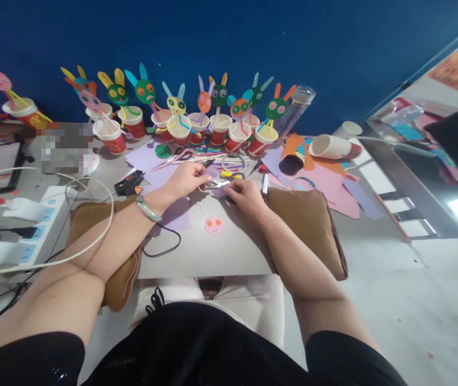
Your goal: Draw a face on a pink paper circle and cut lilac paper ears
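Black shirt (192,343); L hand (189,179) pinching purple paper (214,172), R hand (247,197) curled, hold unclear. Pink disc (214,225) below hands: face on, no ears. Beyond: eared figs. (146,91) look done.

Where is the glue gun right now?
In the head view, the glue gun lies on the table, left of the left hand, beside purple paper.

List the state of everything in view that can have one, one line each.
Left hand: fingers curled, grip unclear
Right hand: fingers curled, grip unclear
Clear bottle: lidded, tilted
Pink face disc: flat, eyes attached
Glue gun: lying down
Power strip: plugs inserted
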Action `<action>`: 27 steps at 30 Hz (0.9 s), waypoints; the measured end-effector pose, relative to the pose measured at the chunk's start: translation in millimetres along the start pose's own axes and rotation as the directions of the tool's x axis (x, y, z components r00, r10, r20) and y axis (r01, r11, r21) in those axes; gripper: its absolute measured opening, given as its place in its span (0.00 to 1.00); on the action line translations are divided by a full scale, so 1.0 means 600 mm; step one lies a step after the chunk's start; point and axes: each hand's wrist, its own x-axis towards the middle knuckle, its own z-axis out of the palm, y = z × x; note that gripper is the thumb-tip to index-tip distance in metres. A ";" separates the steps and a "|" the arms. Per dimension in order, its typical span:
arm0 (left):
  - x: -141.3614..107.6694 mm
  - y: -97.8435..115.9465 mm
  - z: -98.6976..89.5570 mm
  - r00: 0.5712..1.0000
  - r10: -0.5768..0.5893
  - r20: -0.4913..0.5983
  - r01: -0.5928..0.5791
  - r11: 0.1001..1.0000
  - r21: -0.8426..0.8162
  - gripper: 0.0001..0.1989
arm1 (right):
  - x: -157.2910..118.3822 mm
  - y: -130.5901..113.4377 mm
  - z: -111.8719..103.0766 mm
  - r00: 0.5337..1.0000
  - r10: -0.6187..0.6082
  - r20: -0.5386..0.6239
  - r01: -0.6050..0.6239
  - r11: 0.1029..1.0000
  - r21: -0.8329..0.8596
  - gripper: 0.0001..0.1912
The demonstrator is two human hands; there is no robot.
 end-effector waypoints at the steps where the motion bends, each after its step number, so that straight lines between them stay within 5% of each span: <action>1: -0.001 0.003 -0.001 1.000 -0.005 -0.006 0.005 1.000 -0.007 0.10 | 0.000 -0.001 0.001 1.000 -0.004 0.003 0.004 1.000 -0.006 0.12; 8: -0.007 0.014 -0.002 0.999 -0.034 -0.010 0.032 0.992 -0.124 0.11 | 0.001 0.009 0.014 0.999 -0.047 -0.018 0.044 0.991 -0.125 0.06; 12: -0.009 0.013 0.002 0.999 -0.036 0.008 0.037 0.987 -0.155 0.10 | 0.003 0.011 0.012 0.990 -0.069 -0.123 0.061 0.996 -0.066 0.14; 16: -0.013 0.013 0.014 0.997 -0.071 0.041 0.077 0.980 -0.185 0.09 | -0.001 -0.002 0.010 0.995 -0.058 -0.080 0.067 0.991 0.119 0.27; 21: -0.013 0.009 0.026 0.993 -0.062 0.103 0.082 0.976 -0.202 0.06 | -0.009 -0.014 0.011 0.997 -0.060 -0.040 0.065 0.987 0.146 0.18; 27: -0.002 0.003 0.017 0.994 -0.095 -0.046 0.078 0.958 -0.278 0.07 | -0.003 -0.002 0.009 0.998 -0.031 -0.057 0.033 0.999 0.037 0.12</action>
